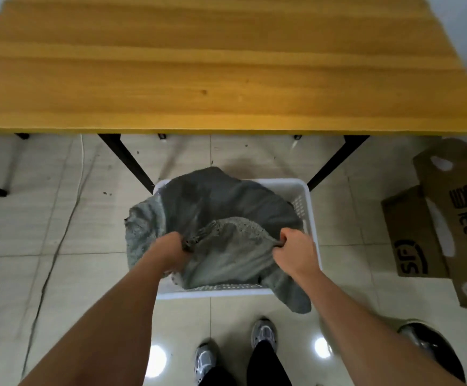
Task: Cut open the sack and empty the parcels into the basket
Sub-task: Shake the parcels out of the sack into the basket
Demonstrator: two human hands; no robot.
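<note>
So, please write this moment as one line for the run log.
left hand: grips sack | right hand: grips sack | sack: over basket | parcels: unseen

Both arms reach down, left grip [171, 250] and right grip [296, 247] fisted.

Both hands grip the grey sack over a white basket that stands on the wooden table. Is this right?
Not quite. The head view shows the basket on the tiled floor in front of the table, not on it. The rest holds: the left hand and right hand grip the grey sack over it.
</note>
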